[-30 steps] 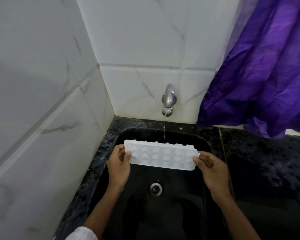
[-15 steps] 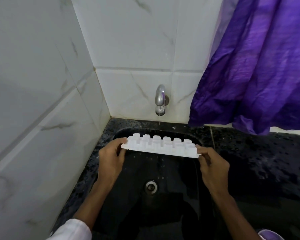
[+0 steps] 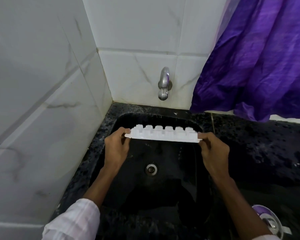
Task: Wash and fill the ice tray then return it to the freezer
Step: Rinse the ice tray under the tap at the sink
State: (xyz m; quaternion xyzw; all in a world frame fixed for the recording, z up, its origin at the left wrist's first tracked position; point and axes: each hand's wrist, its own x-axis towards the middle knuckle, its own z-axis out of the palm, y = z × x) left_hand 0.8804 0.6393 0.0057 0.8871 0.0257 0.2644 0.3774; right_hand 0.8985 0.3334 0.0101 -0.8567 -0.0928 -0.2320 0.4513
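My left hand (image 3: 117,148) and right hand (image 3: 215,151) each pinch a short end of the white ice tray (image 3: 163,135), held bottom-up over the black sink (image 3: 171,191); it looks light, stiff, probably wet and slippery; the end rims seem the surest hold.

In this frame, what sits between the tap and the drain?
In the head view, the ice tray, held at its ends by the left hand and right hand above the sink, crosses the line from tap to drain.
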